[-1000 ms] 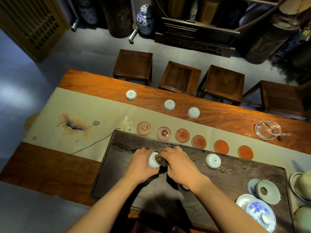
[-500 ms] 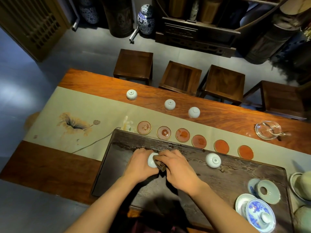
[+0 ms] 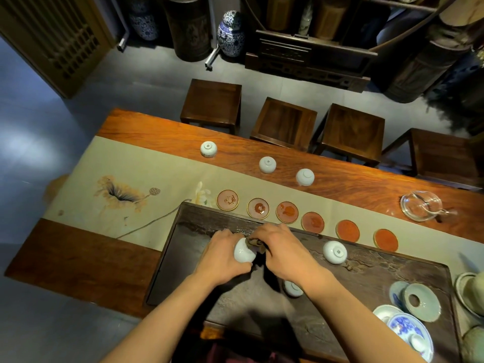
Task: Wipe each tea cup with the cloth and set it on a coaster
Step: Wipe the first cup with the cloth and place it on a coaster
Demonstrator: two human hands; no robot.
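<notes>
Left grip (image 3: 222, 258) curls round a white tea cup (image 3: 244, 251), holding it tipped on its side above the dark tea tray (image 3: 170, 260). Right grip (image 3: 284, 254) pinches a brown cloth (image 3: 258, 243) bunched against the cup's mouth; fingertips are hidden in the folds. Step in hand, by judgement: wiping this cup, not yet placed.

Under the right wrist, a second cup (image 3: 292, 288) sits on the tray, partly hidden. To the right of the right grip, another cup (image 3: 335, 252) rests upside down on the tray.

Just beyond both grips, a row of six round coasters (image 3: 286, 212) lies on the pale table runner (image 3: 167, 179), none of them bearing a cup. Farther out on the bare wooden table (image 3: 366, 179), three more inverted cups (image 3: 267, 164) stand well apart.

Next move likely calls for freeing the cloth, turning the cup upright, and reaching forward to centre it on a coaster; glazed ware may slip.
</notes>
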